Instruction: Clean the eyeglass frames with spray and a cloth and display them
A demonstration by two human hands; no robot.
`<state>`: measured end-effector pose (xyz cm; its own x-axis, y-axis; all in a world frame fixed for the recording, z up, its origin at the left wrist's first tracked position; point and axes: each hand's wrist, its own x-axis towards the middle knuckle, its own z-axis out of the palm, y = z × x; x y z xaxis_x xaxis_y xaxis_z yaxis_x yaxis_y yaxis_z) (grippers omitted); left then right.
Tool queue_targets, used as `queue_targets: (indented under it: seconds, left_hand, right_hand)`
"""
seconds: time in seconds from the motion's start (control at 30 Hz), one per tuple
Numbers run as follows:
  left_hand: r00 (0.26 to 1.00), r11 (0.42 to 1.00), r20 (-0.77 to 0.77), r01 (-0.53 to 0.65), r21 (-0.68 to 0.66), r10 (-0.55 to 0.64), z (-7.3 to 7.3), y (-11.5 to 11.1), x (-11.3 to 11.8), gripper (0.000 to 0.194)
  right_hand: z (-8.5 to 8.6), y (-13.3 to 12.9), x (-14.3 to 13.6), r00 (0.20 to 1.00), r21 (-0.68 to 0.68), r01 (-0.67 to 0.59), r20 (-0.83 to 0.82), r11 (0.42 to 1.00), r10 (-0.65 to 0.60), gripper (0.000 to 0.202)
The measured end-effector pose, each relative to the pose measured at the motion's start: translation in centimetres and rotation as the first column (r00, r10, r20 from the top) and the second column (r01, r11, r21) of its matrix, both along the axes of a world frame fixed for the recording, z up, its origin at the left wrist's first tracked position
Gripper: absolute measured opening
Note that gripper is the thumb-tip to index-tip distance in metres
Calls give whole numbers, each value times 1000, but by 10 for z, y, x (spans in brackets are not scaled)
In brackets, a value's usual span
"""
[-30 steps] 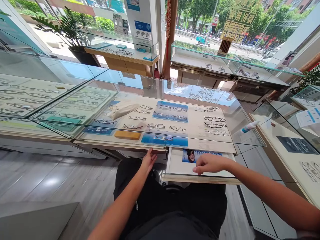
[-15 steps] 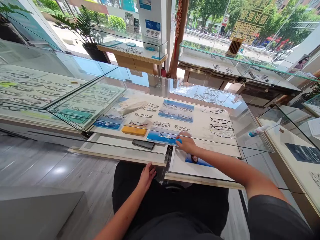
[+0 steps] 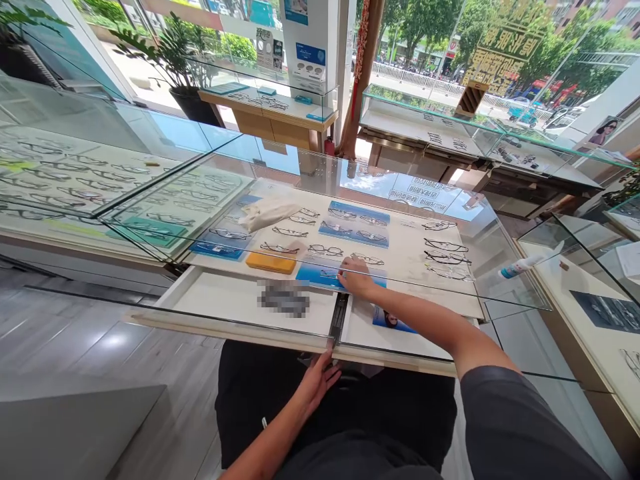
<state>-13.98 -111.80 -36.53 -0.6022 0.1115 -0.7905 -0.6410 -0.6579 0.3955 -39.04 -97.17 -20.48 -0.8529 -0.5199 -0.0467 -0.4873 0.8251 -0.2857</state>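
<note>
My right hand (image 3: 356, 277) reaches under the glass top. Its fingers are closed at the right end of a pair of eyeglasses (image 3: 329, 274) lying on a long blue card (image 3: 307, 272); the fingertips are partly hidden. Below, my left hand (image 3: 319, 381) has its fingers apart, with one fingertip against the inner end of the pulled-out left drawer (image 3: 210, 327). A blurred dark item (image 3: 284, 298) lies in that drawer. Beside it the right drawer (image 3: 420, 343) is also pulled out, holding a blue printed card (image 3: 393, 319).
Several eyeglasses (image 3: 325, 250) lie in rows around the right hand. A yellow case (image 3: 271, 262), a pale cloth pouch (image 3: 267, 213) and a blue card with eyeglasses (image 3: 354, 224) share the shelf. A bottle (image 3: 520, 267) lies to the right. Glass edges run above the drawers.
The left drawer has come further out toward me, and my left hand has moved right along its front. My right hand has shifted left, closer to the eyeglasses on the blue card.
</note>
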Motion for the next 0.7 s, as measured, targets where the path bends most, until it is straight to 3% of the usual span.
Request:
queue_targets:
  seconds: [0.33,0.5,0.6,0.7]
  left_hand:
    - [998,999,-30,48,-21,-48,6,-9,-5,41]
    - [993,993,-52,105,-50,-107,2,-13,-7,59]
    - [990,988,-53,127,-87,-132,3,-13,-8,54]
    - [991,984,-24,126,-127,-130,5,-10,-9,44]
  right_hand:
    - [64,44,78,963,-68,-89,248,994,104,13]
    - [108,61,104,899,-196,-11,427,981,96,14]
    - [145,67,111,906,-271,-20,403,962,132,15]
    - [177,66,100,963,-325,-75,220,943,153,13]
